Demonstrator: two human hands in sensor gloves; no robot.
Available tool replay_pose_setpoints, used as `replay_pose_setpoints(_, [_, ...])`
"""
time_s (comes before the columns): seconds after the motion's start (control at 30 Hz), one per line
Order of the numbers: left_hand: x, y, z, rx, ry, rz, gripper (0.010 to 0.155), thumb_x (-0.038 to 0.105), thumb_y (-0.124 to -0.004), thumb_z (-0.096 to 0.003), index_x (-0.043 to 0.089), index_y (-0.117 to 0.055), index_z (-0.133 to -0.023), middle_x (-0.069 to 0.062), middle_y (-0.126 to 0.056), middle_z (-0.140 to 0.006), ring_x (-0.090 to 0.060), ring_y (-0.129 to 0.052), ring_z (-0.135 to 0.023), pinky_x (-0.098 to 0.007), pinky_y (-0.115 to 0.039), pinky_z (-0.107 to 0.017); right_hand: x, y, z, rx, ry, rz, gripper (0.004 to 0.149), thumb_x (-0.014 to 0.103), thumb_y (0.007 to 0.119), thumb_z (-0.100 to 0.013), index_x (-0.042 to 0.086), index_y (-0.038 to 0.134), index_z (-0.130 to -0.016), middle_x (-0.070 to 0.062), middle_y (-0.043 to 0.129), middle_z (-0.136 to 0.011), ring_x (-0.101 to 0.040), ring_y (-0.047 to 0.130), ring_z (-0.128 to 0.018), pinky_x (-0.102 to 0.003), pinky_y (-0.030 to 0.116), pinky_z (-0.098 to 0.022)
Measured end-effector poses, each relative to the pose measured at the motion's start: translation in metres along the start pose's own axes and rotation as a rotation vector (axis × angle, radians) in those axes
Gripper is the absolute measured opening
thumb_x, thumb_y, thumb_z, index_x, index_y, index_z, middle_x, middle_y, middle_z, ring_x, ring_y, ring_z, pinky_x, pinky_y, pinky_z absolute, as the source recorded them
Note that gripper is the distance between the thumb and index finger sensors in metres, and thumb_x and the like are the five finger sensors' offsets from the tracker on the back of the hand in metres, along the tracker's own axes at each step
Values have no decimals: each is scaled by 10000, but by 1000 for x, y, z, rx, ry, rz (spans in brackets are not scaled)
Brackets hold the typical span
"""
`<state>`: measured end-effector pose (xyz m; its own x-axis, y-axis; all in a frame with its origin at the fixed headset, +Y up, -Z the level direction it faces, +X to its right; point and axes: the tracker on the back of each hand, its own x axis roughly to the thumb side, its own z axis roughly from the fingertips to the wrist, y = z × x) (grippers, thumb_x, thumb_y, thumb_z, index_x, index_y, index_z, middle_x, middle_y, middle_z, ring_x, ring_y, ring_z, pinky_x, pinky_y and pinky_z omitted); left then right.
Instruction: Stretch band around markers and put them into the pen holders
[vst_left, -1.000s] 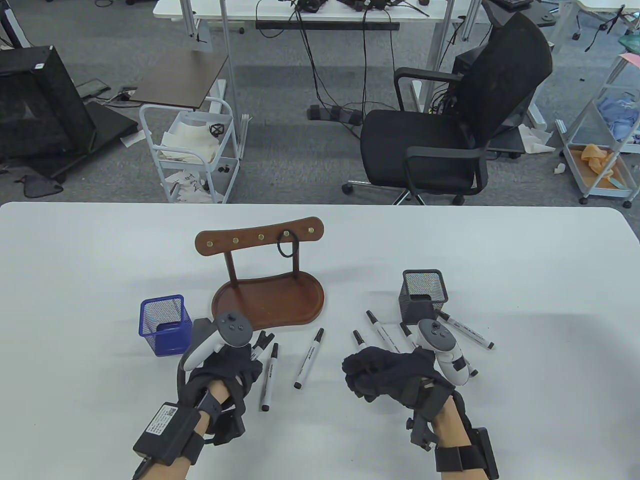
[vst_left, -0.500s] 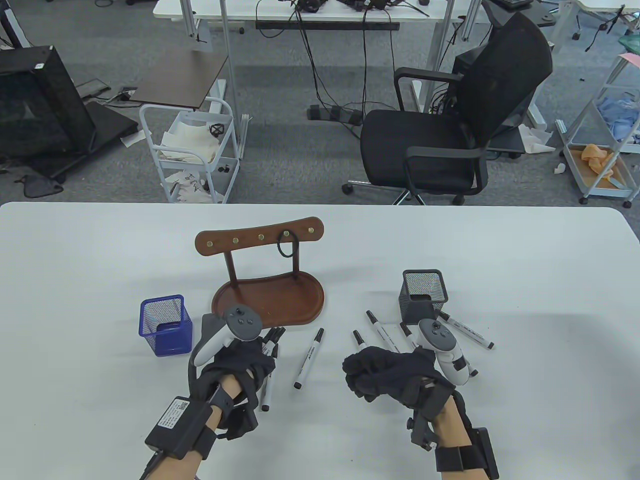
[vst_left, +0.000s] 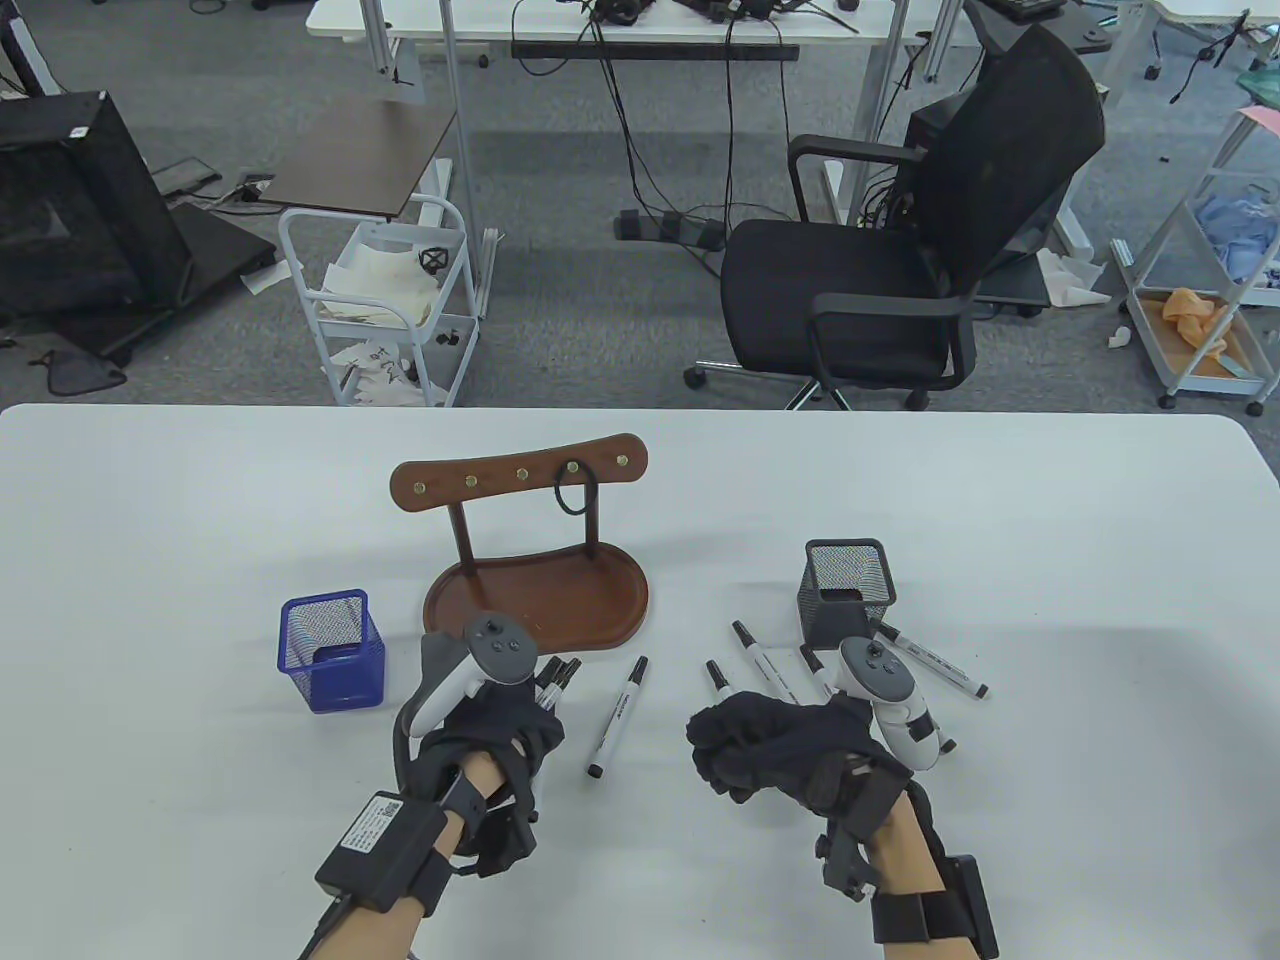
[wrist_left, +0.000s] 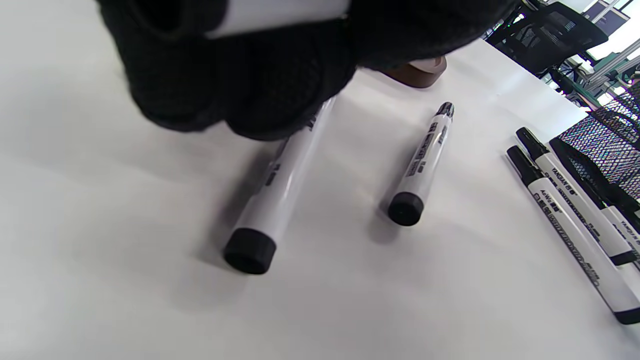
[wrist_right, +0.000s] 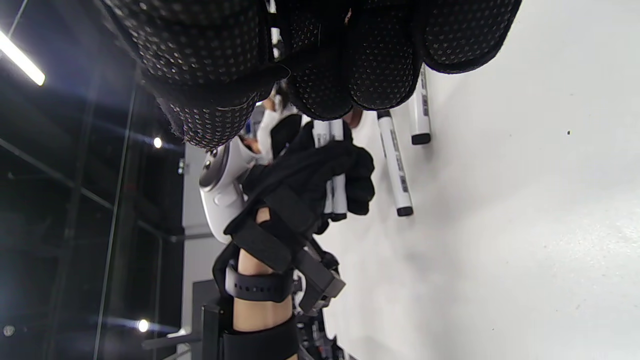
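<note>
My left hand (vst_left: 500, 730) grips a bundle of white markers; their black caps (vst_left: 556, 674) stick out past the fingers toward the wooden stand. The right wrist view shows this bundle (wrist_right: 335, 195) in the curled glove. One marker (wrist_left: 277, 190) lies on the table right below those fingers, another marker (vst_left: 617, 717) just to the right. My right hand (vst_left: 740, 745) rests as a fist at centre right, and I see nothing in it. A black band (vst_left: 572, 497) hangs from a hook on the stand. The blue pen holder (vst_left: 332, 650) stands left, the black pen holder (vst_left: 846, 585) right.
A wooden stand with a tray base (vst_left: 535, 600) sits between the two holders. Several loose markers (vst_left: 765, 668) lie around the black holder, one marker (vst_left: 930, 660) to its right. An office chair (vst_left: 900, 260) and a cart (vst_left: 380, 300) stand beyond the table's far edge.
My left hand has slid to the right and slightly away from me with the marker bundle in it. The right hand has stayed put.
</note>
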<state>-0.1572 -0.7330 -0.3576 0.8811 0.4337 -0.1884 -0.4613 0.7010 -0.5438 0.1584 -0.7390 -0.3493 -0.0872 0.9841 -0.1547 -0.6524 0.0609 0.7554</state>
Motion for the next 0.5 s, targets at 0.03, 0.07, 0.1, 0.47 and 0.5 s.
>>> replay_pose_setpoints(0.03, [-1, -1, 0, 5, 1, 3, 516, 333, -758, -603, 117, -489, -987, -64, -880, -769, -163, -1017, -510, -378, -943, -378, 0, 0, 0, 1, -1, 0, 491, 307, 949, -482, 256, 784, -941, -112, 905, -903, -395, 851, -782, -579, 706, -602])
replay_pose_setpoints(0.07, [-1, -2, -1, 14, 11, 6, 537, 347, -775, -598, 111, -495, -992, -63, -886, -757, -163, -1020, -498, -380, -943, -369, 0, 0, 0, 0, -1, 0, 492, 306, 949, -482, 256, 783, -942, -113, 906, -903, -396, 850, -781, -579, 706, -602])
replay_pose_setpoints(0.1, [-2, -3, -1, 19, 18, 1, 576, 364, -797, -588, 104, -492, -1001, -64, -887, -755, -166, -1019, -496, -384, -942, -368, 0, 0, 0, 0, -1, 1, 490, 307, 949, -482, 256, 785, -940, -113, 906, -902, -396, 851, -781, -579, 706, -602])
replay_pose_setpoints(0.47, [-6, -12, -7, 36, 69, -76, 707, 387, -881, -534, 54, -513, -1038, -61, -903, -737, -175, -1025, -482, -398, -940, -362, 0, -1, 0, -2, -1, 5, 489, 305, 948, -483, 255, 785, -940, -112, 905, -904, -396, 850, -782, -580, 705, -602])
replay_pose_setpoints(0.5, [-6, -12, -8, 37, 69, -83, 704, 387, -880, -534, 53, -518, -1037, -60, -906, -733, -174, -1027, -478, -397, -940, -361, 0, -1, 0, -2, 0, 5, 488, 304, 949, -483, 257, 784, -940, -111, 905, -904, -396, 851, -781, -580, 706, -602])
